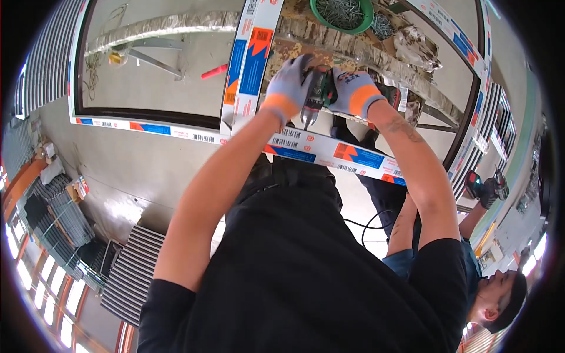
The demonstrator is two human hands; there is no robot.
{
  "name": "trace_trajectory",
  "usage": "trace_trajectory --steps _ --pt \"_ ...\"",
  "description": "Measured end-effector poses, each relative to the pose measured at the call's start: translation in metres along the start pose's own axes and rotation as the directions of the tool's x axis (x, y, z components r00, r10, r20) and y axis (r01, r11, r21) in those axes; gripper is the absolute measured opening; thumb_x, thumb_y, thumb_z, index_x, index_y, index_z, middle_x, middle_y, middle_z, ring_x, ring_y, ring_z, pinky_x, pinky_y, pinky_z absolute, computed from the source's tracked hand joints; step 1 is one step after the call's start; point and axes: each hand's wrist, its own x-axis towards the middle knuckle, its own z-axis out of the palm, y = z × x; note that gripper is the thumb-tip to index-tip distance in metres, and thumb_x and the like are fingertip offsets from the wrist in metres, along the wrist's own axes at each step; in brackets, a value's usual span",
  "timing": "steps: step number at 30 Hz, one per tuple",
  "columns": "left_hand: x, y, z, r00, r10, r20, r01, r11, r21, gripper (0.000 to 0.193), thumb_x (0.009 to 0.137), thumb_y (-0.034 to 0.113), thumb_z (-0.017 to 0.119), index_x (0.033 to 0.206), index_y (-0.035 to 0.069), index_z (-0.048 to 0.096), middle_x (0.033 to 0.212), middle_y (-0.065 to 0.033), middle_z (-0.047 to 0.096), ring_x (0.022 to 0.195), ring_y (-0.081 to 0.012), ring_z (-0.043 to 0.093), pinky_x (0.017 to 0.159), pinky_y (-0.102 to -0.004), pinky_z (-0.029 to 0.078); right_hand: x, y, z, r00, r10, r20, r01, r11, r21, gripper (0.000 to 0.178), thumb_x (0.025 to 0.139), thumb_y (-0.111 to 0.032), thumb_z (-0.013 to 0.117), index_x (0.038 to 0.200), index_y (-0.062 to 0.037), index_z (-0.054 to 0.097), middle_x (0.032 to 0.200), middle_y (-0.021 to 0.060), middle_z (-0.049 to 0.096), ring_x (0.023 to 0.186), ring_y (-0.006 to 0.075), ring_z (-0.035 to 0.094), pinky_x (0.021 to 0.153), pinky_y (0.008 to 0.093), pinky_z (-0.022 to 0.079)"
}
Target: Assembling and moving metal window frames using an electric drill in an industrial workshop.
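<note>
A dark green and black power drill [318,89] is held between my two gloved hands, its nose pointing back toward me. My left hand [290,87], in a grey glove with an orange cuff, is closed around the drill's left side. On its other side, my right hand [353,93] grips the drill too; its fingers are partly hidden. The tip of the drill is at the inner side of the near rail [321,150] of a frame, wrapped in white, blue and orange film. An upright bar [250,65] of the same frame meets that rail just left of my left hand.
Behind my hands, a green bowl [343,13] of screws stands on a worn board, with loose screws beside it. A red-handled tool [214,72] lies beyond the left opening. To my right, a co-worker in a cap holds another drill [475,184]. Stacked profiles [132,267] lie at the lower left.
</note>
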Motion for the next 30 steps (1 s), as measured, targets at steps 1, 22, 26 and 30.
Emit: trace_trajectory --steps 1,22,26,30 --pt "0.011 -0.002 0.010 1.000 -0.011 -0.002 0.011 1.000 -0.003 0.040 0.089 0.035 0.062 0.120 0.010 0.059 0.112 -0.0174 0.063 0.103 -0.0378 0.060 0.092 -0.0412 0.048 0.000 -0.001 0.004 0.999 -0.002 -0.040 0.002 1.000 -0.005 0.065 0.073 -0.043 0.068 0.117 0.0019 0.050 0.092 0.0191 0.069 0.087 0.0346 0.068 0.077 0.0400 0.053" --pt "0.002 -0.010 0.023 0.980 -0.138 0.144 0.130 0.990 0.059 0.037 0.092 0.036 0.057 0.118 0.010 0.056 0.099 -0.0204 0.068 0.096 -0.0389 0.063 0.083 -0.0454 0.050 0.003 0.006 0.020 0.995 -0.017 -0.102 0.029 0.993 0.116 0.065 0.068 -0.045 0.076 0.109 -0.0024 0.049 0.091 0.0195 0.069 0.086 0.0369 0.067 0.076 0.0421 0.053" --pt "-0.053 -0.018 -0.010 0.989 0.026 0.144 -0.069 0.951 0.301 0.063 0.088 0.036 0.062 0.135 0.000 0.040 0.126 -0.0228 0.052 0.114 -0.0393 0.053 0.097 -0.0435 0.044 -0.002 0.006 0.014 0.998 -0.009 -0.058 0.013 0.998 0.062 0.074 0.066 -0.051 0.077 0.110 0.0011 0.048 0.098 0.0201 0.068 0.094 0.0355 0.066 0.082 0.0410 0.052" --pt "-0.114 -0.028 -0.031 0.944 0.201 0.260 -0.285 0.896 0.342 0.057 0.084 0.036 0.066 0.127 0.001 0.051 0.123 -0.0193 0.054 0.113 -0.0356 0.052 0.100 -0.0472 0.040 0.003 0.029 0.056 0.998 0.063 0.010 -0.064 0.992 0.104 0.096 0.063 -0.062 0.075 0.125 0.0047 0.046 0.109 0.0216 0.066 0.103 0.0362 0.064 0.090 0.0384 0.050"
